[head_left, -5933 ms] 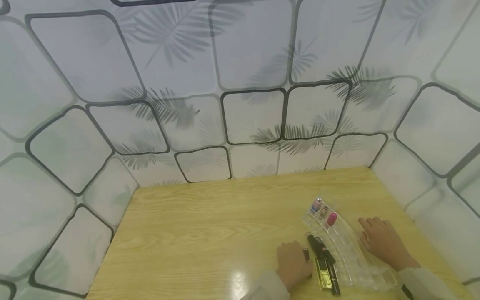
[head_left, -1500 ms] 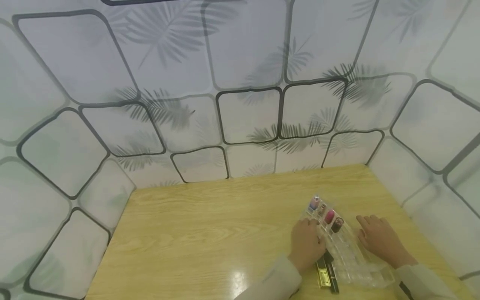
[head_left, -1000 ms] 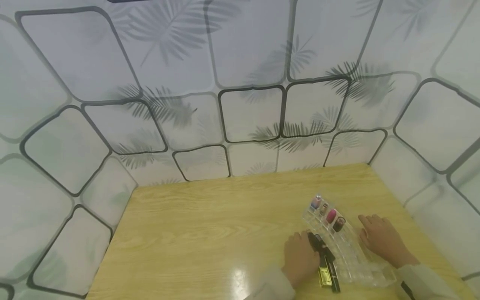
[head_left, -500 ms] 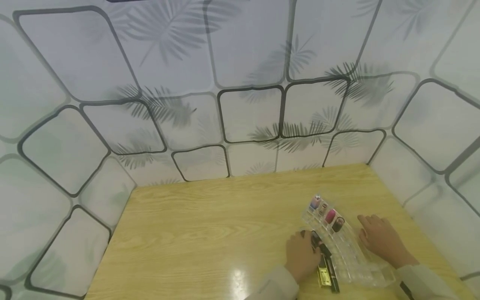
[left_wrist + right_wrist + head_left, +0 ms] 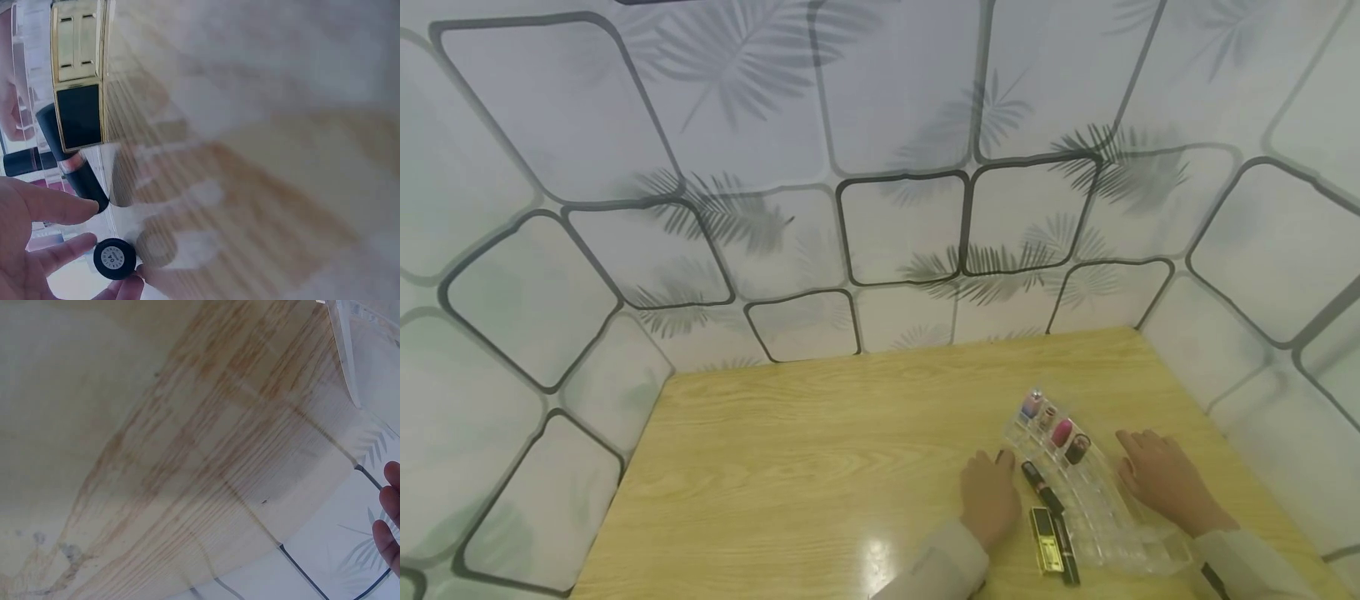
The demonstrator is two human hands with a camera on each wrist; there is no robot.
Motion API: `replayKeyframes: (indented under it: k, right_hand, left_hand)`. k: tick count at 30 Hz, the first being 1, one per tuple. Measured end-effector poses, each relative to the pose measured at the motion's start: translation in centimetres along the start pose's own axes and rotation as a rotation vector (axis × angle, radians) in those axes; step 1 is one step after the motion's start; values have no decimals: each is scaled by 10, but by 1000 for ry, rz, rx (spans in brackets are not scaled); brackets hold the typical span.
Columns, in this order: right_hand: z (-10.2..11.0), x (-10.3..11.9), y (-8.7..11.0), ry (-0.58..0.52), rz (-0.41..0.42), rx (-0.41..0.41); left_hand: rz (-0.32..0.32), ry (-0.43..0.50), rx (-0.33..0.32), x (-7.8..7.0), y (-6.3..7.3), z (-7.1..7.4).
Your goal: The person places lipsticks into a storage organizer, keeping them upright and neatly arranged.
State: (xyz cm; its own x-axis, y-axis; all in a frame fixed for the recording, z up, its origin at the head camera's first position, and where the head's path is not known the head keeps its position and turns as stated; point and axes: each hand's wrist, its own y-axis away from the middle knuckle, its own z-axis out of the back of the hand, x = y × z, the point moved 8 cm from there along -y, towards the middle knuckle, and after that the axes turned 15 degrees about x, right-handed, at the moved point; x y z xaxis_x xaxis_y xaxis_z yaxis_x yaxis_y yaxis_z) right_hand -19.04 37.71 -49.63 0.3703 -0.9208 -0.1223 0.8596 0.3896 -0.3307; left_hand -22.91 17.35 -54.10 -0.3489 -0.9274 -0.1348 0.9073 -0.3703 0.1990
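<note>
My left hand (image 5: 990,500) is left of a clear curved organizer (image 5: 1101,504), low over the table. In the left wrist view its fingers and thumb surround a round black lipstick (image 5: 114,258), its labelled end facing the camera. Right of this hand lie a black tube with a rose-gold band (image 5: 1042,488), a black-and-gold lipstick (image 5: 1046,540) and a slim black tube (image 5: 1066,550). My right hand (image 5: 1165,479) rests beside the organizer's right side, fingers extended and holding nothing; only its fingertips (image 5: 387,531) show in the right wrist view.
The organizer's far row holds a pink-and-blue lipstick (image 5: 1032,404), a small patterned one (image 5: 1048,417), a magenta one (image 5: 1062,432) and a dark one (image 5: 1078,448). Leaf-patterned panels (image 5: 902,233) enclose the wooden table (image 5: 820,467) at the back and sides.
The dark lipstick has joined the organizer's far row since the earliest frame. My left hand has since picked the black lipstick from the pile and drawn it left. My right hand stays put.
</note>
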Motion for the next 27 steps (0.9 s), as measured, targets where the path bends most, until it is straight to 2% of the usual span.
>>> replayKeyframes:
  k: [9,11,16,20,24,27]
  right_hand:
    - [2,1,-1,5,14,-12]
    - [3,2,-1,4,17,-15]
    - [5,2,-1,3,16,-29]
    - [5,2,-1,1,11,-26]
    - [4,1,-1,-2,3,-15]
    - [3,1,-1,-5,-1,-10]
  left_hand:
    - [4,29,-121,7,-18,-3]
    - [12,-13,-119,8,-20,-1]
    - [17,-27,-108,10,-29,-1]
    - [-4,19,-86,13,-33,-2]
    - [-30,77,-46,17,-30,1]
    - [-70,176,-68,21,-25,8]
